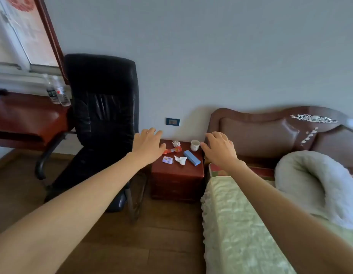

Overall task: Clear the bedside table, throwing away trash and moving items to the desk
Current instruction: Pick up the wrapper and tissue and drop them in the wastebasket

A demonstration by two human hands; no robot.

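No legible text anywhere in frame. Labels on the two bottles [59, 93], left of centre, are blurred past reading. Print on the small wrapper [167, 159] and the red wrapper [172, 150], centre, too small to make out.

— What colours sit on the red-brown bench [177, 173]?
— A blue case [192, 157], a white cup [195, 145], white crumpled tissue [180, 159], a red-orange wrapper [173, 150].
— And left of the bench?
— A black chair [104, 107].
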